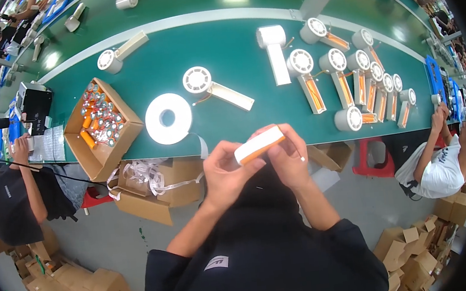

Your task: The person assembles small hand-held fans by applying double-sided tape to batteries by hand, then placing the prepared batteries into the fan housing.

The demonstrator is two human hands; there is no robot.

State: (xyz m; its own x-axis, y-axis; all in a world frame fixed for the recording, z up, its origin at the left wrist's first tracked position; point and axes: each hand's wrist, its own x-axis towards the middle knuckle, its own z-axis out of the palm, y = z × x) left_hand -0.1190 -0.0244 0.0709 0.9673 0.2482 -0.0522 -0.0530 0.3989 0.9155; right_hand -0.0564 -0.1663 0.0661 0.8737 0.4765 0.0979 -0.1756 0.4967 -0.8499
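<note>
Between my two hands, near the table's front edge, is an orange battery cell [264,149] with a broad white strip [259,142] along its upper side. My left hand [228,166] grips its left end, thumb along the lower edge. The fingers of my right hand [289,159] close on its right end, and a short wire with a pale tip shows beside them. Beyond my left hand lies a roll of white tape [153,120], its loose end hanging over the table edge. A white fan unit with an open handle [230,96] lies past the roll.
At left, a cardboard box [129,135] holds several orange batteries. Several white fan units [333,62] with orange cells in their handles stand at right. Below the edge, an open carton [178,188] holds white strips. Other people sit at both sides.
</note>
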